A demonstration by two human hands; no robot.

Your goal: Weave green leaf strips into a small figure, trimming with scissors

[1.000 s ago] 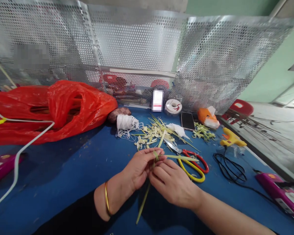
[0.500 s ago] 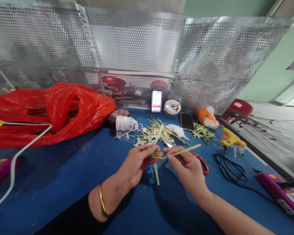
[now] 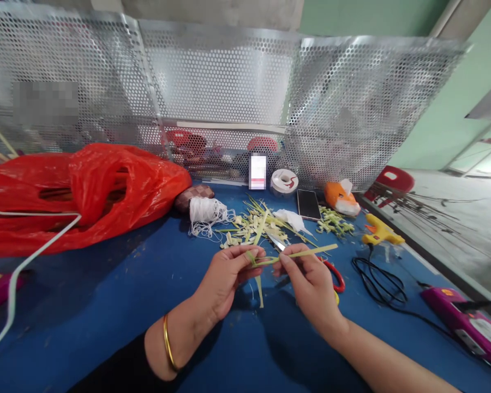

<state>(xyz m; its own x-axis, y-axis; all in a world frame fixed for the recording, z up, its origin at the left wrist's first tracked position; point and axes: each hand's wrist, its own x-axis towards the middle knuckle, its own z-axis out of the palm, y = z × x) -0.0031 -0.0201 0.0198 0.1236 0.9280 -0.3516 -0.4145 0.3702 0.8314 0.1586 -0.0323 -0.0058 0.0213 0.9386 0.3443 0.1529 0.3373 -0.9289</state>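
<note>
My left hand (image 3: 233, 273) pinches a folded pale-green leaf strip (image 3: 260, 292), whose ends stick out above and below the fingers. A loop of the strip stretches across to my right hand (image 3: 306, 273), which grips it between thumb and fingers. One long end (image 3: 317, 250) points out to the right past that hand. Scissors with red handles (image 3: 336, 275) lie on the table partly behind my right hand, their blade (image 3: 275, 241) showing above. Just beyond both hands is a pile of leaf and stem scraps (image 3: 251, 224).
A red plastic bag (image 3: 147, 191) fills the left side. Behind the scraps are a white string spool (image 3: 204, 210), a tape roll (image 3: 284, 181), a dark phone (image 3: 309, 204) and an orange tissue pack (image 3: 341, 197). At right, a yellow glue gun (image 3: 380, 232) trails its black cord to a purple power strip (image 3: 462, 322).
The view has shifted slightly. My right hand has moved its hold on the strip a little, and the loop between the hands looks drawn out straighter. Both hands keep their pinch.
</note>
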